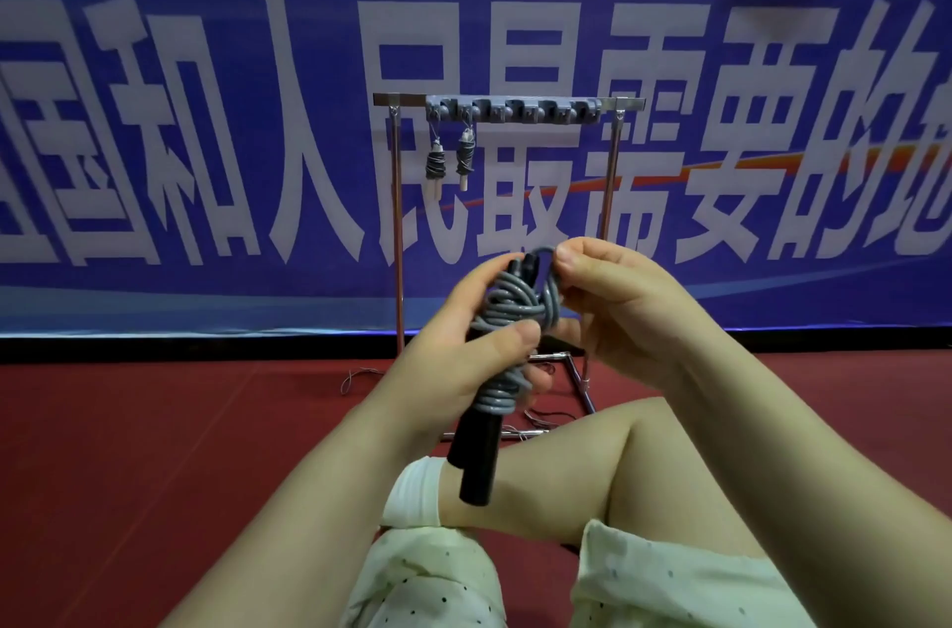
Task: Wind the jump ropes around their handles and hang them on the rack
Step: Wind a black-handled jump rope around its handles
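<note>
My left hand (463,359) grips a jump rope (507,313) whose grey cord is wound round two black handles (476,457) that point down toward my lap. Near the top of the bundle, my right hand (608,298) pinches a loop of the grey cord. Behind my hands stands a metal rack (396,195) with a grey hook strip (515,110) along its top bar. Two wound jump ropes (451,161) with white handles hang from the leftmost hooks.
I sit on a red floor (154,447) with my bare knee (618,426) raised in front of me. A blue banner (206,112) with large white characters covers the wall behind the rack. Loose thread lies on the floor near the rack's feet (582,385).
</note>
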A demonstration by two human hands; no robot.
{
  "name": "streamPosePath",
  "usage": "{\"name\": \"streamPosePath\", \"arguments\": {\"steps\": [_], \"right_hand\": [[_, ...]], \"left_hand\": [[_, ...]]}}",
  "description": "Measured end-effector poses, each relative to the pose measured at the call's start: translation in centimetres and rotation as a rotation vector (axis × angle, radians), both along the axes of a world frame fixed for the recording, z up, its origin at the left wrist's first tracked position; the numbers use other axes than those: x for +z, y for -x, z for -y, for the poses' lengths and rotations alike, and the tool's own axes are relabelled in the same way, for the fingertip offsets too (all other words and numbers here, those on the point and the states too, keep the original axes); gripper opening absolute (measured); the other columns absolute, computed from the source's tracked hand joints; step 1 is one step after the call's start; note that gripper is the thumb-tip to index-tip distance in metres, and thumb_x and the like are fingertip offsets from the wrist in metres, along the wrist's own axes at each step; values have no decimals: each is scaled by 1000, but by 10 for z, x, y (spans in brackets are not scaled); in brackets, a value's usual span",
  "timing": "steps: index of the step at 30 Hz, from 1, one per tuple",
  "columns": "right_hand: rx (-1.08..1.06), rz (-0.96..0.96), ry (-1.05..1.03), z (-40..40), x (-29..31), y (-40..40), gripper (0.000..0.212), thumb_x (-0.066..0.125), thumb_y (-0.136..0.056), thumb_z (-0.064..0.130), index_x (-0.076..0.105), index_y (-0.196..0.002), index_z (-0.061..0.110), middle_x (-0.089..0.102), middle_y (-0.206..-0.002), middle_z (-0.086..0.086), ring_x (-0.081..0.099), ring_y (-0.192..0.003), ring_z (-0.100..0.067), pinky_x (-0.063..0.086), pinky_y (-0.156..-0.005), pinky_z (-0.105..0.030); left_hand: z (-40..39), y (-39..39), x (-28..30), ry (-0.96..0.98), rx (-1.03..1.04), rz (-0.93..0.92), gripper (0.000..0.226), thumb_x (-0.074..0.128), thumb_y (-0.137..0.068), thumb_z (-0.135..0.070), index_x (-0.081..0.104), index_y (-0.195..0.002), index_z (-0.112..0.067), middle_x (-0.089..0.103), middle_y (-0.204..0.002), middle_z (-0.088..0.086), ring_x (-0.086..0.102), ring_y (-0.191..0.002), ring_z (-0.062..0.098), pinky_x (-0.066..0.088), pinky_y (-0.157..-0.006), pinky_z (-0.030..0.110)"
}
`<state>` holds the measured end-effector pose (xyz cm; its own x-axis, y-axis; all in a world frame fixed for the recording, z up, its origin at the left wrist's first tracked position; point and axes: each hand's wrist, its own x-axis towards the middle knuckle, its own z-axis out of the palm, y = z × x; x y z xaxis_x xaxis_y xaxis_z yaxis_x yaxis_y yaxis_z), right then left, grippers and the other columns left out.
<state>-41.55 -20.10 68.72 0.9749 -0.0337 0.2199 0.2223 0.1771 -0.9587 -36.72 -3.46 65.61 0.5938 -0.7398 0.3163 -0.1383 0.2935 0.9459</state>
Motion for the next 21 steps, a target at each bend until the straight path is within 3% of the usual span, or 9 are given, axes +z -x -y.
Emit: {"name": "streamPosePath", "arguments": {"steps": [6,12,15,17,21], "right_hand": [[-114,-56,-76,9,0,-25,23,73,-76,30,58,-68,15,47,-69,-1,46,-70,-15,44,-72,-29],[-306,-110,-126,23,6,-45,21,65,-86,22,58,-67,15,46,-62,3,42,-59,-9,41,-66,-25],[-377,-120,-117,27,3,-58,20,65,-87,22,60,-69,15,47,-61,4,42,-59,-9,42,-64,-25],[-394,-150,-146,29,3,-68,21,65,-88,26,59,-71,16,45,-61,4,42,-58,-9,44,-62,-26],[-311,-206,-243,34,13,-88,22,64,-89,27,56,-74,15,43,-61,1,45,-54,-10,49,-50,-24]], "left_hand": [[10,-17,3,19,12,-143,59,59,-70,-11,48,-126,-25,69,-96,3,69,-75,30,49,-85,53],[25,-31,1,14,-145,-277,51,57,-71,-9,51,-118,-27,72,-87,1,70,-83,32,55,-76,51],[30,-42,1,6,-120,-329,46,66,-74,-11,54,-116,-25,69,-87,5,69,-78,31,58,-66,43],[33,-50,1,10,-69,-391,42,65,-75,-26,56,-116,-23,68,-84,7,69,-75,27,57,-60,39],[39,-68,0,-61,4,-380,44,63,-74,-35,57,-114,-20,65,-88,9,67,-74,23,56,-59,37]]}}
